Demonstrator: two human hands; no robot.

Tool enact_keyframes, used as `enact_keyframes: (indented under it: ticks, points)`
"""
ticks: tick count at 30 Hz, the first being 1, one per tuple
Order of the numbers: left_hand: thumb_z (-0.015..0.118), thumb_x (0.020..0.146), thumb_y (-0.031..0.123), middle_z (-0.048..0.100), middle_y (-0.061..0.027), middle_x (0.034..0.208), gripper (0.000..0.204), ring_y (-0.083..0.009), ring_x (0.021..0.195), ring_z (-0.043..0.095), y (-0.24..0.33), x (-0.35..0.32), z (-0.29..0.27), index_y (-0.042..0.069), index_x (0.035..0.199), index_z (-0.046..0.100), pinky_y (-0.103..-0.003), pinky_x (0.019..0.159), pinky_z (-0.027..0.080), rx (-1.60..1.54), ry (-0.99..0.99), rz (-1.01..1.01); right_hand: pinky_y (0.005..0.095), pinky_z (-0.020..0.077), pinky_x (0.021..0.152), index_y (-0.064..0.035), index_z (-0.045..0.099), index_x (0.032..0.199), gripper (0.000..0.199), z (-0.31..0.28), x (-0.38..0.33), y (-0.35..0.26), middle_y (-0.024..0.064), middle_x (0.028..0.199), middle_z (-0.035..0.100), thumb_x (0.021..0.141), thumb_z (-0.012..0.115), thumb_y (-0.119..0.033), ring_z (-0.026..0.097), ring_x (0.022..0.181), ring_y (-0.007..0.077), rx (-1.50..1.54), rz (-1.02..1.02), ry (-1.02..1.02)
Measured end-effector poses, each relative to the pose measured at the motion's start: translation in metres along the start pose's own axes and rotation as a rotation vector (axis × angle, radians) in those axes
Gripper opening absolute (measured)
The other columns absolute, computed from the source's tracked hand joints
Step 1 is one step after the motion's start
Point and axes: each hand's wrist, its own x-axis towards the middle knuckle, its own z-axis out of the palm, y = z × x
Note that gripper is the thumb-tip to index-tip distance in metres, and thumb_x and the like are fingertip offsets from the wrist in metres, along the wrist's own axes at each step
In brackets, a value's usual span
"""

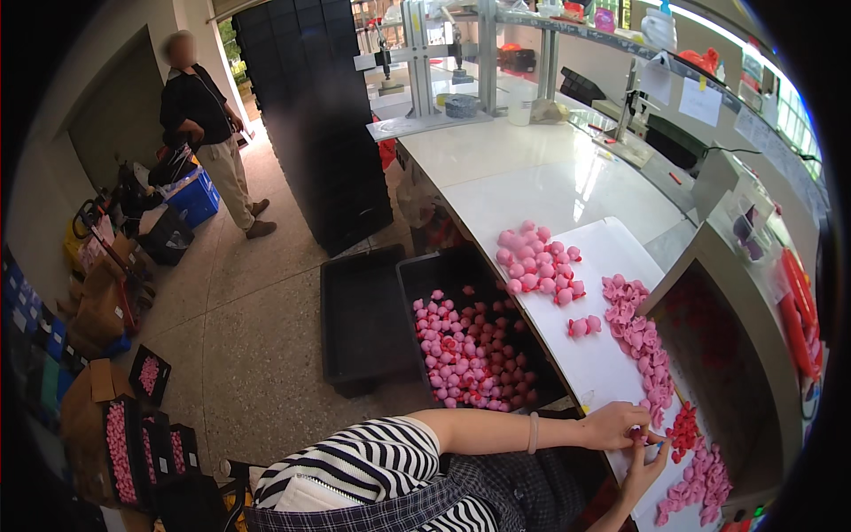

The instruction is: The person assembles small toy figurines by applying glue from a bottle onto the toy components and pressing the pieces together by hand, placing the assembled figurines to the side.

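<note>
My left hand, with a pale band on its wrist, is closed in a pinch at the front of the white worktable. Close against it, my right hand is bent with its fingertips meeting the left ones. A small dark pinkish piece shows between the fingertips, too small to name. Just right of the hands lies a pile of small red pieces. Soft pink parts are heaped beyond it, and more pink parts lie nearer me. Farther off sit round pink figures with red bits and a separate pink pair.
Left of the table, a black crate holds many pink figures, beside another black crate. A tall black stack rises behind. A box-like machine borders the table's right. Another person stands far left; crates with pink pieces sit lower left.
</note>
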Motion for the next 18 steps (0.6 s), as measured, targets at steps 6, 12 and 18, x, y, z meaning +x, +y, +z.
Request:
enact_keyframes:
  ticks: [6,12,18]
  points:
    - [0.072,0.070,0.005,0.060,-0.0116,0.086,0.022,-0.0360,0.083,0.062,0.005,-0.001,0.001,0.005,0.084,0.055,-0.044,0.070,0.048,0.003,-0.004,0.013,0.0305,0.0423,0.089,0.0028,0.059,0.101,0.020,-0.004,-0.003,0.006,0.0084,0.092,0.062,0.089,0.067,-0.011,0.055,0.087,0.0173,0.004,-0.006,-0.009]
    - [0.072,0.071,0.004,0.060,-0.0118,0.086,0.022,-0.0364,0.082,0.061,0.006,-0.003,-0.001,0.004,0.084,0.055,-0.044,0.070,0.048,-0.006,0.000,0.013,0.0298,0.0430,0.092,0.0050,0.060,0.107,0.025,-0.005,-0.003,0.014,0.0089,0.096,0.064,0.089,0.067,-0.010,0.056,0.092,0.0170,-0.021,-0.015,-0.027]
    - [0.066,0.084,0.011,0.059,-0.0093,0.086,0.009,-0.0333,0.084,0.060,0.001,0.010,-0.003,0.009,0.091,0.060,-0.043,0.072,0.047,0.037,-0.082,0.005,0.0320,0.0445,0.082,0.0027,0.056,0.095,0.025,0.000,0.002,0.019,0.0101,0.090,0.059,0.087,0.070,-0.016,0.053,0.087,0.0184,-0.067,-0.046,0.134]
